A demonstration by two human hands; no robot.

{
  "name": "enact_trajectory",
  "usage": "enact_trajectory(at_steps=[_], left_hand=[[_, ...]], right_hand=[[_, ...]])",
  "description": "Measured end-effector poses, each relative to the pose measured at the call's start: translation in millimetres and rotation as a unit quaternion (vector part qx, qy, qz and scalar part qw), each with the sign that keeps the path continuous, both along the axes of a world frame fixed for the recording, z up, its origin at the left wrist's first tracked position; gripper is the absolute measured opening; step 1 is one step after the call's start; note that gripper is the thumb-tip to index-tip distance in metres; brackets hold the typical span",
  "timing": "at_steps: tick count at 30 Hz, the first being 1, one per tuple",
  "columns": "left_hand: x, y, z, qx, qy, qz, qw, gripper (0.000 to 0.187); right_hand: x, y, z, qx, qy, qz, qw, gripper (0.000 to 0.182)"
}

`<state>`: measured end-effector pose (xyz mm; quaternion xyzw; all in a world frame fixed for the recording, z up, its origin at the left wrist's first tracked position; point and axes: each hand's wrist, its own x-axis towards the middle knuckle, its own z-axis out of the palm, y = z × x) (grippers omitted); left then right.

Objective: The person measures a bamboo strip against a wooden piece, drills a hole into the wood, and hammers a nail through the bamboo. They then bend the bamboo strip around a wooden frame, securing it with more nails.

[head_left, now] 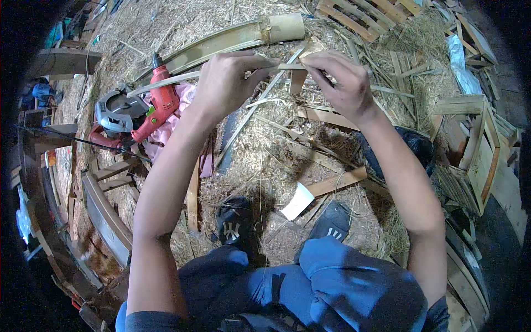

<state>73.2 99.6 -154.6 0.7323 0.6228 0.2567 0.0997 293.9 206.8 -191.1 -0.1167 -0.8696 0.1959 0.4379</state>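
Both hands are raised in front of me, pinching one long, thin bamboo strip [291,67]. My left hand [225,78] grips it between thumb and fingers, and the strip runs out past that hand to the left, over the tools. A short way to the right, my right hand [344,84] pinches the same strip, fingers closed. Between the hands a small flat wooden piece [297,82] shows just below the strip. Beyond them lies a thick split bamboo pole [221,48] on the shavings.
A red drill [164,99] and a grey circular saw [117,110] lie at the left on a pink cloth [164,134]. Wood offcuts [337,182] and a white sheet [298,201] are near my shoes [232,221]. A wooden frame [481,149] stands at the right.
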Motion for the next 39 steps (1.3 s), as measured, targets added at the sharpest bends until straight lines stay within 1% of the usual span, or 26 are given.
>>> enact_trajectory(at_steps=[1,3,6,8,11,19,21,22,23,24,25,27,29,31,33,37,39], left_hand=[[-0.5,0.2,-0.8,-0.004,0.004,0.005,1.0,0.019],[-1.7,1.2,-2.4,-0.008,0.009,0.01,1.0,0.019],[-4.0,1.3,-3.3,-0.033,-0.005,0.027,0.999,0.02],[-5.1,2.4,-1.5,-0.028,-0.014,0.002,1.0,0.019],[-2.5,2.8,-0.9,-0.04,-0.01,0.023,0.999,0.019],[-3.5,3.5,-4.9,-0.031,-0.004,0.012,0.999,0.02],[-4.2,4.1,-4.0,-0.022,-0.007,0.003,1.0,0.021],[-3.9,4.2,-2.6,-0.045,-0.007,0.011,0.999,0.02],[-3.6,5.2,-1.7,-0.067,-0.008,0.018,0.998,0.02],[-3.7,6.4,-2.1,-0.065,-0.008,0.016,0.998,0.02],[-4.1,6.9,-3.2,-0.05,-0.004,0.007,0.999,0.02],[-3.7,5.9,-3.5,-0.037,0.0,-0.002,0.999,0.02],[-2.2,5.6,-0.5,-0.043,-0.026,-0.002,0.999,0.019],[-3.2,4.9,-0.2,-0.052,-0.024,0.005,0.998,0.019],[-3.6,5.4,0.0,-0.06,-0.023,0.011,0.998,0.019],[-3.2,6.0,1.5,-0.057,-0.009,0.01,0.998,0.021],[-2.8,6.4,2.6,-0.054,-0.012,0.006,0.998,0.021]], right_hand=[[-0.5,1.2,-1.4,-0.001,0.0,0.0,1.0,0.011],[-1.5,3.5,-4.0,0.033,0.0,0.014,0.999,0.012],[-1.6,4.2,-6.0,0.042,-0.016,0.023,0.999,0.014],[-0.8,6.3,-7.9,0.034,-0.022,0.021,0.999,0.015],[-0.5,7.4,-7.3,0.019,-0.028,0.021,0.999,0.016],[5.0,7.4,-4.9,0.018,-0.037,0.036,0.998,0.017],[6.3,8.0,-2.5,-0.014,-0.047,0.053,0.997,0.019],[7.4,7.7,-0.7,-0.013,-0.046,0.051,0.998,0.019],[9.4,6.7,0.9,-0.038,-0.06,0.048,0.996,0.02],[11.0,5.8,2.9,-0.063,-0.074,0.047,0.994,0.02],[11.4,5.0,4.2,-0.062,-0.075,0.046,0.994,0.02],[10.9,2.2,5.3,-0.096,-0.063,0.014,0.993,0.022],[10.1,2.9,7.0,-0.086,-0.066,0.02,0.994,0.021],[9.2,4.1,7.8,-0.075,-0.069,0.025,0.994,0.02],[8.8,5.3,7.9,-0.039,-0.067,0.042,0.996,0.018],[6.8,7.4,3.1,-0.05,-0.067,0.041,0.996,0.017],[6.6,9.2,1.8,-0.03,-0.063,0.048,0.996,0.018]])
